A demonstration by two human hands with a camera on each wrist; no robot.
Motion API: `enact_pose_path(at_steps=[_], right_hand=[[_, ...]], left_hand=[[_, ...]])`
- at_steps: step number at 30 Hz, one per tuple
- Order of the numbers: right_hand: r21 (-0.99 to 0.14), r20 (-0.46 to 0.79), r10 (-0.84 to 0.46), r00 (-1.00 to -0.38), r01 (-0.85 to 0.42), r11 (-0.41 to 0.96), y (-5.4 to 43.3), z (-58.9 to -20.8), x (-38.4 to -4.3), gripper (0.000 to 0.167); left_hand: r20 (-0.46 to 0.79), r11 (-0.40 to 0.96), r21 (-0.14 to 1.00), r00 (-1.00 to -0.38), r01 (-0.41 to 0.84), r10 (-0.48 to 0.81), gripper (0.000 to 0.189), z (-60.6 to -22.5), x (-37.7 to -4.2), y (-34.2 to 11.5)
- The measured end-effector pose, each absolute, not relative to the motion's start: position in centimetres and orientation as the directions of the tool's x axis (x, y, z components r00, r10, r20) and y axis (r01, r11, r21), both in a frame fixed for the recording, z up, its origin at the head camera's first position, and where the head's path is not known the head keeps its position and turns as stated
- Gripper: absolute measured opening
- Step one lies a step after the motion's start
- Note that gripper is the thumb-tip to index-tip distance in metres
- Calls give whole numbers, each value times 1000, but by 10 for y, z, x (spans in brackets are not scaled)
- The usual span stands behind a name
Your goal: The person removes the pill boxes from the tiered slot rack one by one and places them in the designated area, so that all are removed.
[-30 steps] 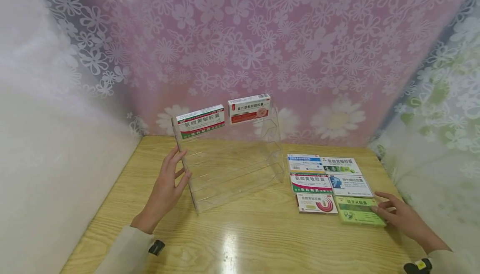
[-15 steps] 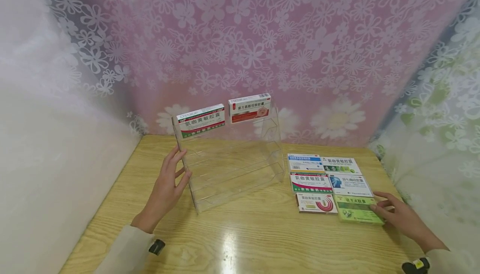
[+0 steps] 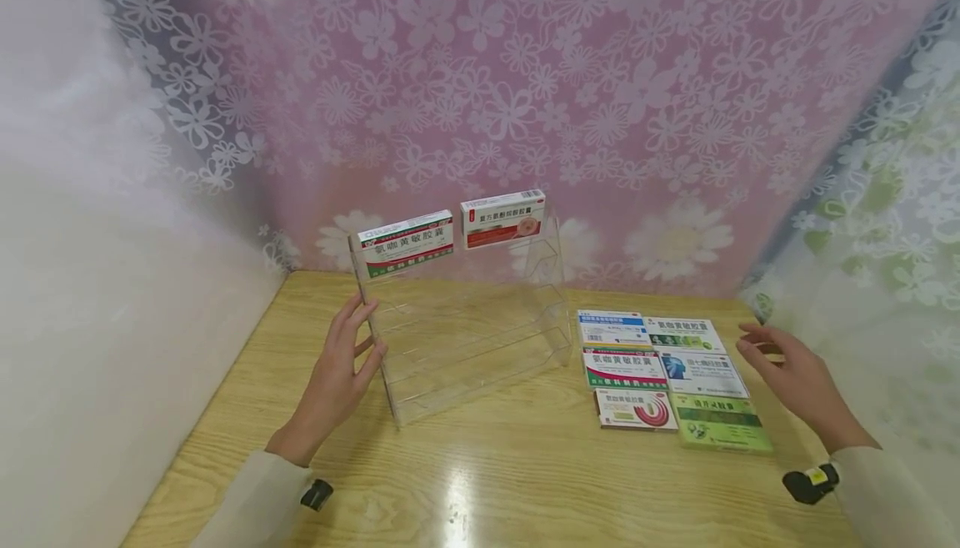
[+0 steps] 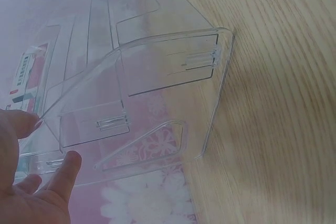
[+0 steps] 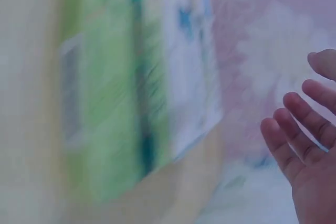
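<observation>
My left hand (image 3: pixel 336 377) holds the left side of a clear plastic display rack (image 3: pixel 480 348). In the left wrist view its thumb lies at the rack's front edge and its fingers are against the side panel (image 4: pixel 157 77). Two medicine boxes stand in the top tier: a green-and-red one (image 3: pixel 408 246) on the left and a white-and-red one (image 3: pixel 502 221) on the right. My right hand (image 3: pixel 798 377), holding nothing, hovers just right of the flat medicine boxes, nearest the white box with a blue picture (image 3: pixel 705 374) and the white-and-green box (image 3: pixel 684 334).
Boxes lie in two columns at the right of the wooden table (image 3: pixel 525 481): a green box (image 3: pixel 722 424), a white box with red arcs (image 3: pixel 636 409), a green-and-red box (image 3: pixel 625 369) and a blue-and-white box (image 3: pixel 613 329). A flowered curtain (image 3: pixel 510 98) hangs behind.
My right hand has left the green box and moved up along the right column. The green box shifted slightly left, then stayed. My left hand keeps its place on the rack.
</observation>
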State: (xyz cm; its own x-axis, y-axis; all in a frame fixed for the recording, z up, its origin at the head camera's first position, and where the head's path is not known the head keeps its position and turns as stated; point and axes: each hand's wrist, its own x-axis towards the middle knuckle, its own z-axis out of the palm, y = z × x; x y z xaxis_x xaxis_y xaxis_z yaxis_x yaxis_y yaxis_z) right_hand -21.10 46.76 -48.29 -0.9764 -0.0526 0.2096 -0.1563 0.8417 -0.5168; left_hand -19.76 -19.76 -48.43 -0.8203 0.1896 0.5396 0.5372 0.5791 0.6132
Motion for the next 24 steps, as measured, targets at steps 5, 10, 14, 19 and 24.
enact_pose_path(at_steps=[5,10,14,19,24], right_hand=[[-548,256,-79,-964,-212,809,421,-455,-243,54],[-559,295,-126,-947,-278,781,368,-428,-273,53],[-584,314,-170,-934,-331,741,327,-407,-292,54],[-614,324,-204,-924,-369,698,282,-382,-316,53],[-615,325,-233,-916,-392,684,251,-358,-338,55]], left_hand=[[540,578,612,-819,539,192,68,-485,-197,-198],[541,581,610,-819,539,191,67,-483,-196,-197],[536,586,609,-822,534,192,67,-482,-195,-197],[533,588,610,-824,531,192,68,-482,-196,-197],[535,588,608,-823,533,194,68,-484,-196,-198]])
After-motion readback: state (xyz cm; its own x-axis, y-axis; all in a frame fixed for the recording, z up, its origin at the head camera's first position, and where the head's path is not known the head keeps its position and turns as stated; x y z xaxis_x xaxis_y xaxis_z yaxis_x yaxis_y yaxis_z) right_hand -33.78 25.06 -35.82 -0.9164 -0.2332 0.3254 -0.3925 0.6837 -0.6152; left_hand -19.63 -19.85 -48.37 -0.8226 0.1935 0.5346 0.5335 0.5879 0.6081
